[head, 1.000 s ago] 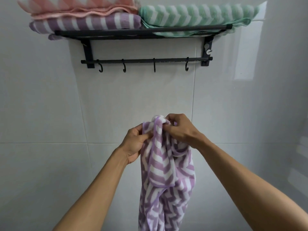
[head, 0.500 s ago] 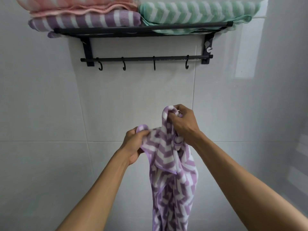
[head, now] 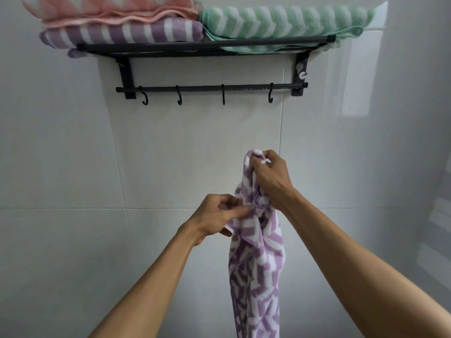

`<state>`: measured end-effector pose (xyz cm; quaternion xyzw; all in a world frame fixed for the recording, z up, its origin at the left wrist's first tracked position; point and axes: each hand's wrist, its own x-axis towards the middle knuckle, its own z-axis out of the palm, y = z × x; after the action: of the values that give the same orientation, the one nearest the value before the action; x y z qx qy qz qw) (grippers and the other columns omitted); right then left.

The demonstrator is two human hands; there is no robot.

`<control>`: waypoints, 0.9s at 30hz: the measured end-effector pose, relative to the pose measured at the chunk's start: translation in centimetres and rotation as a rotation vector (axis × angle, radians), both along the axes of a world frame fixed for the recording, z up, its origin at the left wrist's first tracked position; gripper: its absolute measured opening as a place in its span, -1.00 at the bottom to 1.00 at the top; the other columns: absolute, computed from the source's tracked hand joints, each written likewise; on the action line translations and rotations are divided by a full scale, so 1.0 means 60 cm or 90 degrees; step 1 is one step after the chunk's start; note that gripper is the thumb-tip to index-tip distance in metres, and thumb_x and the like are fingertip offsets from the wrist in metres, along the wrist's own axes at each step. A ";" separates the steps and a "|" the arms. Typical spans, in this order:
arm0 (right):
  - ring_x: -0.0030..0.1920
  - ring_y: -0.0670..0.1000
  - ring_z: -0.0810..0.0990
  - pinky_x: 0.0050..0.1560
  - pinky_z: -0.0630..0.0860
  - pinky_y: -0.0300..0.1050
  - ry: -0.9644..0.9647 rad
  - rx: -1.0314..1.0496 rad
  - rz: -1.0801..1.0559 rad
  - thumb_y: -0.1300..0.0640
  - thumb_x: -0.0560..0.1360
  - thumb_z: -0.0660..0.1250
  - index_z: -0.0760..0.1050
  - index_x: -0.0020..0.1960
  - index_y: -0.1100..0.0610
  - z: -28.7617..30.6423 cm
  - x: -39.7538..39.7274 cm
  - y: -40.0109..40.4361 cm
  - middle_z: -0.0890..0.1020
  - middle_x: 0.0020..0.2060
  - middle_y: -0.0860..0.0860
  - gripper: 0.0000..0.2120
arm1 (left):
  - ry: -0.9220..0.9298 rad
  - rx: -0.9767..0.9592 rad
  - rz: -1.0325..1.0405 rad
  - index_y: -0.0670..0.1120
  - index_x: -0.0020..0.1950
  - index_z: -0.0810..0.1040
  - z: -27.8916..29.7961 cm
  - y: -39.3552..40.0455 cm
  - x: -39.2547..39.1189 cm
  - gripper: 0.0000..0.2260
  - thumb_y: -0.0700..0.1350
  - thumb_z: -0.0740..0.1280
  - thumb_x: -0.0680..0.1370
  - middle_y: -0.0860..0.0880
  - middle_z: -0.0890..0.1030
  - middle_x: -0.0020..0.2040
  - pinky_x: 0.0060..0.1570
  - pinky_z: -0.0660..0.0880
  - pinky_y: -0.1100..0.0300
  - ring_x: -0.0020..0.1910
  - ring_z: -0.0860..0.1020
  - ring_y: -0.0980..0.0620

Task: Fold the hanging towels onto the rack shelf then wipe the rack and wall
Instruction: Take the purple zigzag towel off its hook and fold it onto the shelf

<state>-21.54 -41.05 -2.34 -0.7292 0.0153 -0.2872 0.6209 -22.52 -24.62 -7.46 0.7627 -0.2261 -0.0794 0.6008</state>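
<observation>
A purple-and-white chevron towel [head: 256,269] hangs loose in front of the tiled wall, below the black rack [head: 205,46]. My right hand [head: 271,176] grips its top corner, held high. My left hand [head: 217,215] pinches the towel's edge lower down and to the left. On the rack shelf lie three folded towels: a pink one [head: 109,9] on top of a purple striped one [head: 122,32] at the left, and a green one [head: 280,20] at the right, with a flap drooping over the front bar.
Under the shelf a black bar [head: 210,88] carries several bare hooks. White wall tiles [head: 73,154] fill the view; a second wall [head: 415,142] meets them at the right, forming a corner.
My hands have separated: the right one stays high on the towel's corner while the left slid down and away along the edge. The view has dipped slightly.
</observation>
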 end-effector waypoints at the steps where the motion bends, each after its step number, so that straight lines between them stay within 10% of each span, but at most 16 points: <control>1: -0.44 0.04 0.56 -0.31 0.46 -0.17 0.004 -0.004 0.007 0.05 0.55 0.32 0.53 -0.02 0.10 0.003 -0.004 -0.005 0.63 -0.38 0.06 -0.88 | -0.019 0.008 0.034 -0.16 0.01 0.68 -0.004 -0.003 0.008 -0.78 -0.05 0.52 0.49 -0.07 0.73 -0.09 -0.29 0.61 0.12 -0.13 0.71 -0.03; 8: -0.19 0.11 0.62 -0.13 0.58 0.08 0.165 -0.229 0.155 0.13 0.38 0.45 0.65 -0.16 0.12 0.017 -0.041 -0.093 0.70 -0.18 0.14 -0.93 | -0.096 -0.171 0.246 -0.19 -0.08 0.67 0.006 0.038 0.053 -0.93 -0.33 0.42 0.53 0.02 0.69 -0.30 -0.26 0.57 0.29 -0.31 0.62 0.09; 14: -0.11 0.00 0.72 -0.09 0.66 -0.09 0.216 -0.330 0.213 -0.41 0.33 0.43 0.66 0.02 0.07 -0.007 -0.053 -0.015 0.74 -0.11 -0.02 -0.42 | -0.104 -0.206 0.223 -0.22 -0.10 0.68 0.015 -0.010 0.038 -0.90 -0.38 0.41 0.52 0.03 0.66 -0.36 -0.36 0.55 0.23 -0.38 0.61 0.10; 17: -0.35 -0.08 0.55 -0.36 0.46 -0.27 0.121 -0.322 0.190 0.03 0.50 0.43 0.63 -0.14 0.12 -0.016 -0.039 0.001 0.62 -0.34 -0.07 -0.85 | -0.073 -0.260 0.225 -0.18 -0.08 0.69 0.015 0.009 0.044 -0.86 -0.38 0.49 0.45 -0.09 0.72 -0.21 -0.19 0.62 0.17 -0.23 0.68 0.00; 21: -0.25 0.02 0.62 -0.20 0.54 -0.18 0.148 -0.091 0.271 0.31 0.49 0.25 0.65 -0.16 0.13 -0.003 -0.039 -0.005 0.67 -0.28 0.03 -0.77 | 0.000 -0.319 0.208 -0.21 0.05 0.64 0.013 0.048 0.053 -0.66 -0.51 0.47 0.37 -0.23 0.69 0.00 0.06 0.64 0.04 -0.07 0.67 -0.11; 27: -0.31 0.03 0.56 -0.18 0.47 -0.08 0.204 -0.301 0.279 -0.39 0.27 0.51 0.47 -0.36 0.10 -0.005 -0.033 0.028 0.60 -0.36 -0.01 -0.44 | -0.040 -0.318 0.207 -0.17 0.05 0.64 0.016 0.046 0.050 -0.59 -0.51 0.53 0.29 -0.20 0.67 0.05 0.11 0.62 -0.01 0.00 0.66 -0.15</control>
<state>-23.53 -39.36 -2.66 -0.8744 -0.1113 -0.0248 0.4716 -19.53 -21.88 -6.51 0.6196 -0.1320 0.0997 0.7673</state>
